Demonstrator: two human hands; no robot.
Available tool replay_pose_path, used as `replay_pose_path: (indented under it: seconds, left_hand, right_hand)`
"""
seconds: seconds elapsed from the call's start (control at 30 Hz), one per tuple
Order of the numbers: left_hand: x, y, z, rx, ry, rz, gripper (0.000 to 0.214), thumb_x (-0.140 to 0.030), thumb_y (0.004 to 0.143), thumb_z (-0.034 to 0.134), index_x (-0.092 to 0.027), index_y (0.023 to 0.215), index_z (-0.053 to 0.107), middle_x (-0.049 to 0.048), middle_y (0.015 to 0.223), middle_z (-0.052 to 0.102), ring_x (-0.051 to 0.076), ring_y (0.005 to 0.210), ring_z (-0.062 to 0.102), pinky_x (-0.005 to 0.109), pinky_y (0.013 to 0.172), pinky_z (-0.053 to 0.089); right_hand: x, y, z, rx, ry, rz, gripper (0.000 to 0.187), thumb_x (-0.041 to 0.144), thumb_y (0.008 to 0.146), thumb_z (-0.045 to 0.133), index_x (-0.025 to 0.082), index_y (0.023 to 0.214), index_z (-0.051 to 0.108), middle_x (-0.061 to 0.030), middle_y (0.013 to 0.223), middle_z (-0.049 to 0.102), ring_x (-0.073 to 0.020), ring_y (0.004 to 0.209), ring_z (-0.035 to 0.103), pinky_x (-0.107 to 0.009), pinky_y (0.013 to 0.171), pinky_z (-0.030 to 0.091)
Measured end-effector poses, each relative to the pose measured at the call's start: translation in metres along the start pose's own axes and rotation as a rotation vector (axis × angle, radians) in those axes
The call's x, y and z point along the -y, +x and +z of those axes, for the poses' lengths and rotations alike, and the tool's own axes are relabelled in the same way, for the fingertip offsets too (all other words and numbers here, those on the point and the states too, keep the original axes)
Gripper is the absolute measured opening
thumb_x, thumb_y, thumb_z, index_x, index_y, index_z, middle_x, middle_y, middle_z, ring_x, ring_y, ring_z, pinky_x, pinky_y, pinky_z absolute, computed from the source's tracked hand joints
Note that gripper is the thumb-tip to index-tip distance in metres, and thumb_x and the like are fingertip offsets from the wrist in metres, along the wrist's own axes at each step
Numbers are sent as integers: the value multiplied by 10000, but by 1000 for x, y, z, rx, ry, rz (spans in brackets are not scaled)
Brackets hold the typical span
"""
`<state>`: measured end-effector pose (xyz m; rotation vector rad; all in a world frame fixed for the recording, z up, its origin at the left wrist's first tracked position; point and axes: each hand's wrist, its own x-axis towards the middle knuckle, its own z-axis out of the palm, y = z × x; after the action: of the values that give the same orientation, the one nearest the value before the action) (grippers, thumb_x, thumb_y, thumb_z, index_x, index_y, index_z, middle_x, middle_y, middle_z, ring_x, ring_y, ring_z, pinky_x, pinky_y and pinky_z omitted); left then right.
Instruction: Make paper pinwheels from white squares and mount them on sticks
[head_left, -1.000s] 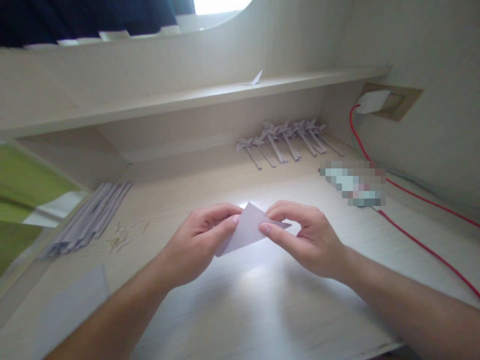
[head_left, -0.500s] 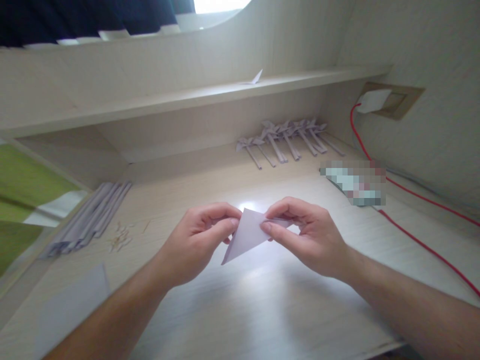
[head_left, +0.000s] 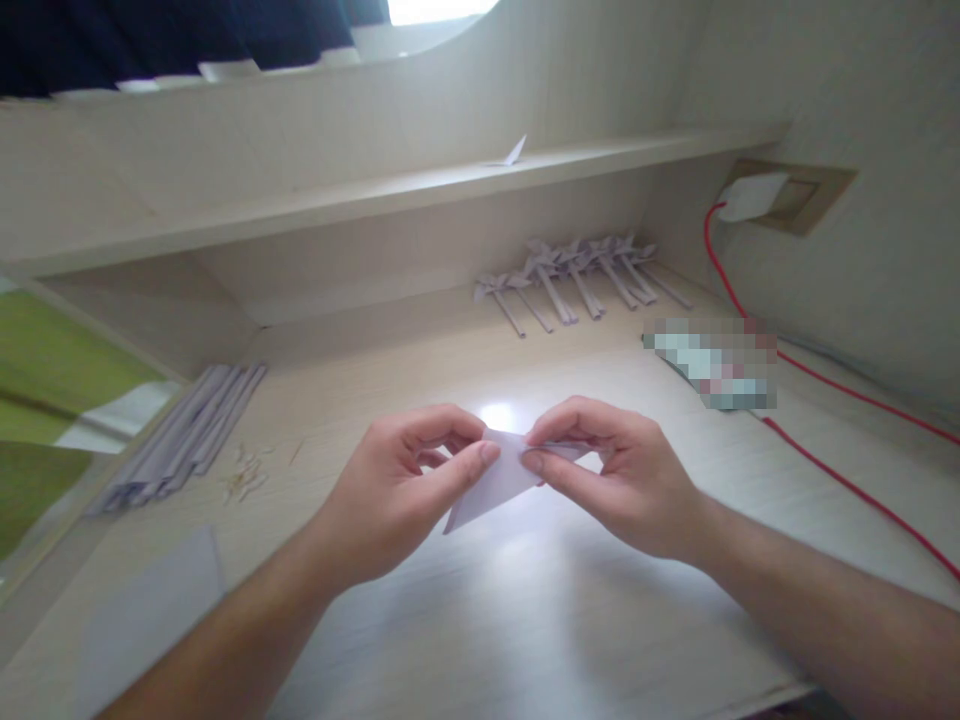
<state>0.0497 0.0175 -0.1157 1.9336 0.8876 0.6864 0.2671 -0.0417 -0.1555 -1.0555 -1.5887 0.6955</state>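
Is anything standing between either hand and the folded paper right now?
Nothing visible: the left hand and the right hand both hold the folded paper directly. The rolled paper tubes lie off to the left, and the paper pinwheels farther back.

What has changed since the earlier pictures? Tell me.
The left hand has moved its thumb rightward, further over the paper, whose top corner has dipped. The right hand keeps its pinch. The pinwheels, paper tubes and red cable stayed put.
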Motion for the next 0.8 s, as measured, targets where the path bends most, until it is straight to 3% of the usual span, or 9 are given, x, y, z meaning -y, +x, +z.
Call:
replay_pose_path:
  seconds: [0.23,0.47,0.63,0.8]
  left_hand:
    - [2,1,2,-31,-39,-22,128,-301,931,724,-195,881,776,1,805,746,119,707,645,202,624,487]
    - [2,0,1,25,-12,-44,169,-325,947,705,-198,889,800,29,850,771,150,747,659,232,643,499]
    - [1,-1,-1,-48,-65,-58,160,-337,913,747,-189,890,803,39,847,769,155,719,655,232,610,502]
    - [4,-1,-2,-142,-114,-31,106,-302,886,785,-203,883,822,18,808,758,134,689,654,204,586,499]
  right_hand:
    - [4,2,1,-13,42,-17,111,80,904,732,179,953,729,4,845,746,-119,769,694,-220,695,541]
    - [2,1,2,11,59,-14,148,98,912,732,189,1027,712,-13,902,777,-140,810,743,-232,716,582]
    - [2,2,1,-11,140,120,213,218,881,815,184,1075,733,-60,969,797,-203,876,767,-295,756,614]
    - [0,6,-2,11,356,293,154,299,873,839,169,895,759,-37,798,779,-174,723,753,-270,659,608]
